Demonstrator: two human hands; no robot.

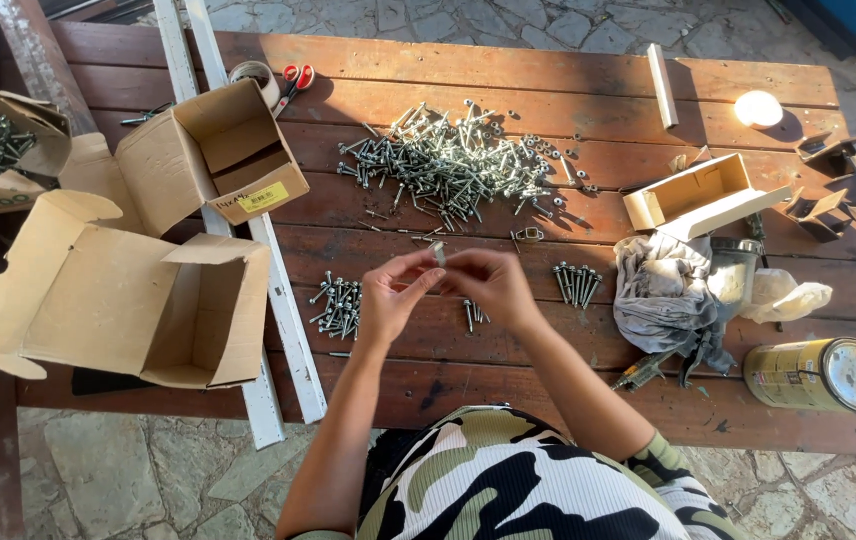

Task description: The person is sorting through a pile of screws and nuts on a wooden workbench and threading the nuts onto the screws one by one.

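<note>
A small screw (440, 254) is pinched between the fingertips of both hands, held above the middle of the wooden table (548, 70), nearer its front edge. The left hand (391, 297) and right hand (493, 285) meet at it, fingers closed on it. Small screw groups (340, 305) lie just left, another group (577, 283) just right. A big heap of screws (453, 160) spreads behind. Open cardboard boxes (128, 300) overhang the left edge; a grey rag (663, 295) and a tin can (818, 375) sit towards the right front corner.

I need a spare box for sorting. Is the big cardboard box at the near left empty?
As far as can be seen, empty. The big cardboard box lies on its side, flaps spread, its visible inside bare; the deepest corner is shadowed.
</note>
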